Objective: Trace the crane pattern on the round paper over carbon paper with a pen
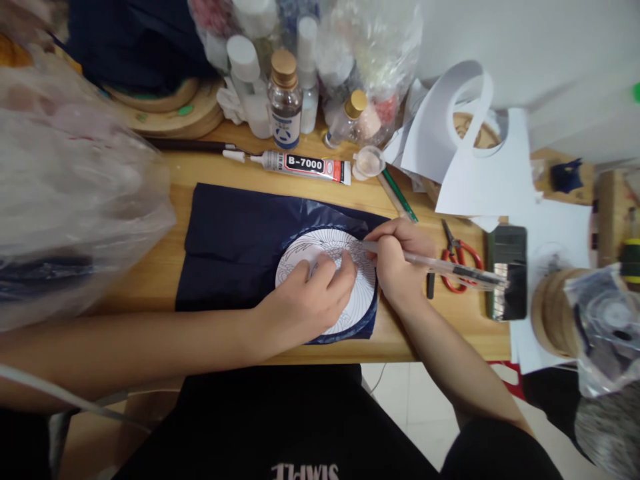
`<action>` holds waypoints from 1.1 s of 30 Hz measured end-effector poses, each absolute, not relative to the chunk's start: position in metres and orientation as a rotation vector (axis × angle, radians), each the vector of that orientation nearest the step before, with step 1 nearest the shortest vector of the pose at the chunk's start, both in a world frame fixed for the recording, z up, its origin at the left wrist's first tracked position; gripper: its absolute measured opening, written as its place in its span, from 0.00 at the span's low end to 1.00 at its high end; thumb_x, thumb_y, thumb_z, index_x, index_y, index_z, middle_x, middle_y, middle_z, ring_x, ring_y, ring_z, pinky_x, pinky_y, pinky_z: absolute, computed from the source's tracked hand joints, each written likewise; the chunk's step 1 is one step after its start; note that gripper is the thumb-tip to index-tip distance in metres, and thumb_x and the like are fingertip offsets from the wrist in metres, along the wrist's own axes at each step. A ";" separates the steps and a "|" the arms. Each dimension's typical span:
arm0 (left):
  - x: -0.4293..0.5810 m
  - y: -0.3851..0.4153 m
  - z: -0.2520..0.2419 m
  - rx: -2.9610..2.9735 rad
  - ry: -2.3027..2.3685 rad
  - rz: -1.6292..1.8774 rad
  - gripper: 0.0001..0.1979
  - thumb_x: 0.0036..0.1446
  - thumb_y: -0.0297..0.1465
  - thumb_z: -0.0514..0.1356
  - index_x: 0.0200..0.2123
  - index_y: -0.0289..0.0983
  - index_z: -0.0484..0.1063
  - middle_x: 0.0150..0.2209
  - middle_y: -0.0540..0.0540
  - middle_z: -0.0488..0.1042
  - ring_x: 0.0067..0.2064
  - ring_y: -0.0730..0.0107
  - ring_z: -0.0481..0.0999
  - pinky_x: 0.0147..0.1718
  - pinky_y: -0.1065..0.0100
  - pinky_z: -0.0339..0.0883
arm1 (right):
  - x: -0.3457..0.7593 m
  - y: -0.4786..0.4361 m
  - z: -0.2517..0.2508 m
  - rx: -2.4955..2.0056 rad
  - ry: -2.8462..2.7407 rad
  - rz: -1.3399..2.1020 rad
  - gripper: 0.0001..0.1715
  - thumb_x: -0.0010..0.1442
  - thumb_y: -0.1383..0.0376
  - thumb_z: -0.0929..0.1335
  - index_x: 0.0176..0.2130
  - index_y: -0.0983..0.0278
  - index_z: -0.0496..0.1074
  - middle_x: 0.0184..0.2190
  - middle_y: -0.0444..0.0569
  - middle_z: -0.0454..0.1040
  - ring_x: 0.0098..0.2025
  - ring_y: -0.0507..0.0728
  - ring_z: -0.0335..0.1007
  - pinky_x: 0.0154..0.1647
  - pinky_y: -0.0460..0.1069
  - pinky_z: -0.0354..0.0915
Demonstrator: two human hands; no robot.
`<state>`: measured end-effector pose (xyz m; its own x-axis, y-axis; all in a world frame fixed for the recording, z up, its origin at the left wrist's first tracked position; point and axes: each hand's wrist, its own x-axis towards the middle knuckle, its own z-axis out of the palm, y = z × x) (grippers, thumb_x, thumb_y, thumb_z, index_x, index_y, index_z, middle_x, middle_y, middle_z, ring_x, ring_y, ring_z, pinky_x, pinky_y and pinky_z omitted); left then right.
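A round white paper (pixel 357 293) printed with a fine line pattern lies on a dark blue sheet (pixel 235 240) on the wooden table (pixel 165 260). My left hand (pixel 305 303) rests on the paper with its fingers curled, pressing it down. My right hand (pixel 397 260) grips a clear pen (pixel 440 268), whose tip touches the upper part of the round paper.
A B-7000 glue tube (pixel 300 165), several bottles (pixel 285 100) and plastic bags stand at the back. Red-handled scissors (pixel 457 260), a black phone (pixel 507 280), white cut paper (pixel 475 153) and wooden hoops (pixel 550 313) lie to the right. A large plastic bag (pixel 70 200) sits left.
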<state>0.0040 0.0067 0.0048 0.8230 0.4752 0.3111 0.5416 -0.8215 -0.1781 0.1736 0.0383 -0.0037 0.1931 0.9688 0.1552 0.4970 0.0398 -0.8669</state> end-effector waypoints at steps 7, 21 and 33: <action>0.004 0.006 0.005 -2.766 -0.786 -0.364 0.16 0.62 0.25 0.55 0.51 0.25 0.72 0.51 0.32 0.73 0.41 0.57 0.74 0.30 0.64 0.67 | 0.173 0.040 -0.002 -1.589 -1.467 0.643 0.12 0.47 0.71 0.61 0.20 0.63 0.71 0.15 0.40 0.69 0.18 0.48 0.61 0.21 0.46 0.60; 0.004 0.006 0.003 -2.733 -0.791 -0.353 0.15 0.62 0.25 0.54 0.50 0.28 0.73 0.51 0.34 0.74 0.41 0.56 0.75 0.29 0.64 0.68 | 0.171 0.039 -0.002 -1.572 -1.504 0.620 0.12 0.47 0.72 0.61 0.20 0.63 0.71 0.16 0.40 0.69 0.19 0.48 0.63 0.21 0.45 0.61; 0.005 0.005 0.003 -2.719 -0.789 -0.344 0.16 0.63 0.25 0.54 0.51 0.27 0.73 0.51 0.34 0.74 0.41 0.56 0.75 0.29 0.64 0.68 | 0.172 0.040 -0.002 -1.574 -1.523 0.610 0.12 0.46 0.72 0.61 0.20 0.63 0.71 0.16 0.40 0.71 0.18 0.47 0.63 0.19 0.44 0.59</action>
